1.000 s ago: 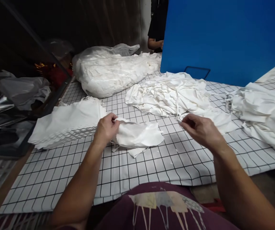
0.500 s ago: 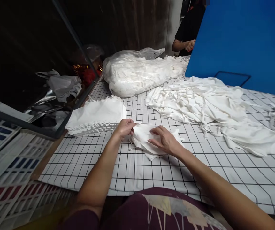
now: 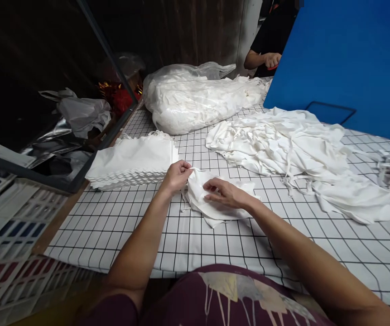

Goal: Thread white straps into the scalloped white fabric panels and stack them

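A white cloth piece (image 3: pixel 211 210) with thin ties lies rumpled on the checked tablecloth in front of me. My left hand (image 3: pixel 178 175) pinches its upper left corner between thumb and fingers. Over the middle of the cloth rests my right hand (image 3: pixel 223 192), fingers apart and slightly curled, the tips at the fabric. Just left of my left hand sits a neat stack of folded white cloths (image 3: pixel 132 158) with wavy layered edges. A loose heap of white cloths (image 3: pixel 272 142) with dangling ties spreads to the right.
A clear plastic bag (image 3: pixel 191 99) stuffed with white cloth lies at the back. A blue board (image 3: pixel 344 59) leans at the right, beside a co-worker's hand (image 3: pixel 272 59). Plastic crates (image 3: pixel 14 226) and grey bags (image 3: pixel 84 113) stand left of the checked tablecloth (image 3: pixel 120 235).
My right hand has slid left across the cloth toward my left hand. The left hand has risen slightly, still pinching the corner. The view has shifted a little.
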Demonstrator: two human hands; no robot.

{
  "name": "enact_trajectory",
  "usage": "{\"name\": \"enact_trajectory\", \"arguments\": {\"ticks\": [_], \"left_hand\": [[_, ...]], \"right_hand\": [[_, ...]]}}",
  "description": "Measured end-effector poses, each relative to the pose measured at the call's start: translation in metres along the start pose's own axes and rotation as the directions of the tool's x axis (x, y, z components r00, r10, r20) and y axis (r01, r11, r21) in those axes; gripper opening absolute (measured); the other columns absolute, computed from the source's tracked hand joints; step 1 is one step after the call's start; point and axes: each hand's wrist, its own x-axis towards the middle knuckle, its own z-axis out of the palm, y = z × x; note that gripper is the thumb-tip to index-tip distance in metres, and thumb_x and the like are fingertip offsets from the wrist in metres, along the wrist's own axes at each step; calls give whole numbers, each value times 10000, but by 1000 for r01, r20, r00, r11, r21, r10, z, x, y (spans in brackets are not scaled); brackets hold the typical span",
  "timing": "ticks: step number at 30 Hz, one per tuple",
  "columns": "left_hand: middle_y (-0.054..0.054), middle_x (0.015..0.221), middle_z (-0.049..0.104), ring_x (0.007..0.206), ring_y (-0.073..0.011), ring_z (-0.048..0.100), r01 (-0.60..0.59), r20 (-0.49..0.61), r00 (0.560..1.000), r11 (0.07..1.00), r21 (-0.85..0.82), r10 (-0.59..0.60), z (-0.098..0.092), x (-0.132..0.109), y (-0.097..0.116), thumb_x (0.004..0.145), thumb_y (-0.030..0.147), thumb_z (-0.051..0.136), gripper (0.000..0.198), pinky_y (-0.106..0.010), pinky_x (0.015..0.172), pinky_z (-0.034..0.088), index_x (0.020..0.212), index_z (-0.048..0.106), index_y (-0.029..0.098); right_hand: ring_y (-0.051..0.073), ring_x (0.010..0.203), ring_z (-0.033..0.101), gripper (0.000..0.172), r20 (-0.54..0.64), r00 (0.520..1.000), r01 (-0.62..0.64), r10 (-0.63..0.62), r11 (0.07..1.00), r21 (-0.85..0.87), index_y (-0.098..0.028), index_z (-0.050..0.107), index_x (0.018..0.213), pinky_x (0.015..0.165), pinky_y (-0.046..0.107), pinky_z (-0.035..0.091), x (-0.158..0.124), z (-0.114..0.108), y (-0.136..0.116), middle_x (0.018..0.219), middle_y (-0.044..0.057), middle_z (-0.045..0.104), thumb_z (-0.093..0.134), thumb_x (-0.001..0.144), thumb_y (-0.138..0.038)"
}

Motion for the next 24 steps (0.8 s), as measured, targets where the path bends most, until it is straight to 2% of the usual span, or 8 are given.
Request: {"name": "enact_trajectory", "arguments": {"ticks": [4, 8, 11, 13, 16, 18, 21, 24], "left_hand": [[16, 658, 586, 571, -108, 532, 39, -4, 999, 999, 6, -39, -4, -1, 4, 704, 311, 718, 210, -209, 527, 413, 789, 591, 167], [-29, 878, 632, 633, -101, 538, -147, -69, 985, 973, 179, 161, -7, -16, 18, 731, 231, 693, 210, -199, 542, 404, 925, 639, 170], [-23, 886, 628, 573, -84, 492, -245, 210, 956, 950, 192, 204, -1, -28, 37, 770, 238, 698, 317, -197, 498, 358, 1078, 645, 186], [-20, 836, 629, 582, -92, 505, -237, 427, 890, 962, 136, 159, 6, -31, 50, 784, 278, 719, 315, -200, 507, 364, 1075, 656, 178], [-9, 716, 596, 575, -100, 505, -180, 534, 838, 981, 79, 111, 12, -31, 68, 797, 350, 730, 241, -202, 509, 352, 934, 689, 156], [-1, 640, 561, 535, -94, 472, -145, 579, 812, 986, 81, 72, 11, -30, 80, 776, 363, 752, 229, -204, 489, 323, 819, 698, 145], [-17, 634, 576, 543, -103, 481, -116, 609, 791, 991, 65, 53, 0, -32, 98, 730, 331, 785, 214, -209, 496, 343, 722, 701, 135], [-16, 683, 589, 592, -98, 517, -158, 433, 887, 986, -45, 162, -27, -33, 108, 734, 257, 762, 146, -187, 534, 374, 725, 694, 128]], "right_hand": [[170, 756, 503, 202, -12, 1000, -29, 29, 1000, -10, -192, 544, 840, 692, 319, 415, 1, 6, 5, 884, 48, 576, 552, 910, -382], [145, 694, 472, 220, -38, 997, -70, 72, 996, 51, -197, 535, 889, 632, 283, 369, -1, 1, 0, 801, 12, 566, 505, 942, -408], [129, 668, 445, 245, -122, 992, 3, 16, 988, 155, -200, 530, 890, 611, 266, 345, 0, -6, -14, 773, -6, 540, 507, 950, -437], [124, 683, 459, 261, -210, 977, 82, -28, 964, 254, -197, 518, 872, 617, 261, 356, 1, -12, -26, 792, -1, 544, 525, 945, -447], [109, 653, 443, 265, -286, 957, 147, -45, 927, 344, -196, 515, 875, 581, 240, 344, -3, -24, -43, 757, -15, 517, 575, 923, -449], [93, 585, 384, 264, -226, 973, 123, -47, 933, 337, -197, 541, 931, 526, 223, 293, -13, -36, -53, 678, -45, 462, 603, 908, -452], [86, 579, 425, 292, 35, 997, 60, -71, 968, 245, -176, 615, 963, 502, 207, 292, -36, -59, -59, 678, -35, 513, 642, 881, -455], [109, 672, 555, 311, 190, 980, 13, -58, 973, 230, -139, 676, 899, 545, 208, 386, -67, -83, -52, 790, 19, 631, 665, 863, -448]]}}
